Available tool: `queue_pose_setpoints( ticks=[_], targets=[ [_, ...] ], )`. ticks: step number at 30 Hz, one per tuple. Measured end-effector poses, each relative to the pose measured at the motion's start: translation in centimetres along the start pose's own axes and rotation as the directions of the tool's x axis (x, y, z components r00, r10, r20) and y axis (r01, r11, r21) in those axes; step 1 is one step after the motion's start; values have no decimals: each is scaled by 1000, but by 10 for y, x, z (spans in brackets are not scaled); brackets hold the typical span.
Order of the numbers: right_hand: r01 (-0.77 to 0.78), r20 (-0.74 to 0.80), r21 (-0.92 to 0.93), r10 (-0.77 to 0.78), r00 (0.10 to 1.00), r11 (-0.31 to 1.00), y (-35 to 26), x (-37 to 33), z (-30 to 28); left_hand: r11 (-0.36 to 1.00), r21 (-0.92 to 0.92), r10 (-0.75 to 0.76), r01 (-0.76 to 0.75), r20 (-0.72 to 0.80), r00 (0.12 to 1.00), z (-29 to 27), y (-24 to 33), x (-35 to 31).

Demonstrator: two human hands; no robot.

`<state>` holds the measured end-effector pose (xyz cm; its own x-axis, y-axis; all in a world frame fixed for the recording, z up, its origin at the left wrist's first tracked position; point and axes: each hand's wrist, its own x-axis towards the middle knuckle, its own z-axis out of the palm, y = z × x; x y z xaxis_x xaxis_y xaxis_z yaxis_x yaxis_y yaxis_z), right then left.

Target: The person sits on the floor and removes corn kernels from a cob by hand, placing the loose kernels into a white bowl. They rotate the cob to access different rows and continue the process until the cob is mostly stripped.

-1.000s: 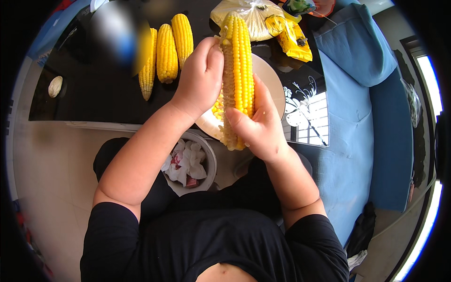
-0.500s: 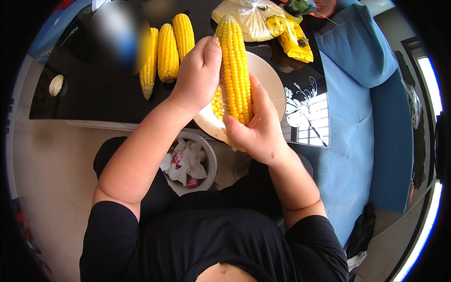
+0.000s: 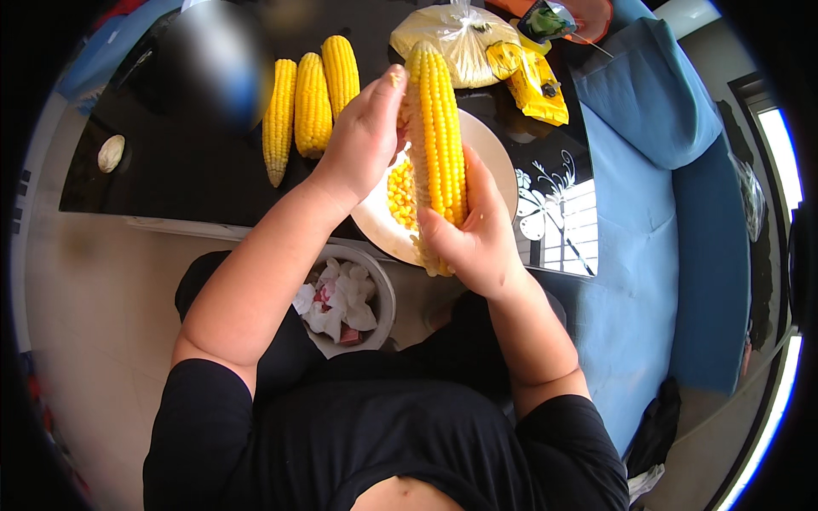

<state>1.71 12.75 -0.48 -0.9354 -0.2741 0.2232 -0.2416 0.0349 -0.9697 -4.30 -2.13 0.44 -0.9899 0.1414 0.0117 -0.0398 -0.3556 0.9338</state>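
An ear of corn is held upright and slightly tilted over a round pale plate. Its left side is stripped to the bare cob, while the front and right keep full yellow rows. My right hand wraps around its lower part, thumb across the front. At the upper left edge my left hand is closed against the ear, thumb pointing up with a yellow bit on its tip; its other fingers are partly hidden. Loose corn kernels lie on the plate beneath.
Several whole ears of corn lie on the black glossy table, left of the plate. Behind it sit a tied clear bag and a yellow packet. A waste bin stands below; a blue sofa is at right.
My left thumb has straightened upward from its bent position on the ear. The ear has shifted slightly right with my right hand, and more of the kernels on the plate show.
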Motion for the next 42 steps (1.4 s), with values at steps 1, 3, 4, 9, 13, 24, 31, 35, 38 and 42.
queue_pose_setpoints(
  ticks=[1,3,4,9,13,24,31,35,38,42],
  targets=[
    [-13,27,-42,14,1000,999,-2,0,-1,999,32,40,-41,18,999,2,2,-2],
    [-36,78,-128,46,996,991,-7,-3,-4,992,103,75,-76,15,997,2,2,-3],
    [-22,81,-148,35,996,989,-7,-3,-5,994,84,64,-66,19,998,2,3,-4],
    [42,42,-154,-36,998,987,2,-10,-9,987,157,17,-26,59,998,1,5,-5],
    [-5,55,13,4,998,1000,-6,-15,-16,990,141,2,-10,56,998,12,10,-7],
    [-24,-122,320,66,990,947,-13,-12,-44,962,50,-274,269,192,942,14,5,0],
    [2,-183,403,78,980,915,-12,-7,-49,506,803,178,-315,260,949,17,-13,-10],
    [36,-191,377,40,981,926,-10,-8,-53,418,896,-25,-149,175,984,33,1,-16],
    [27,-189,368,46,981,929,-11,-9,-55,425,900,-155,-92,172,973,23,-7,-10],
    [14,-194,351,58,979,936,-8,-9,-58,841,531,-243,103,201,949,16,-9,-5]
  ],
)
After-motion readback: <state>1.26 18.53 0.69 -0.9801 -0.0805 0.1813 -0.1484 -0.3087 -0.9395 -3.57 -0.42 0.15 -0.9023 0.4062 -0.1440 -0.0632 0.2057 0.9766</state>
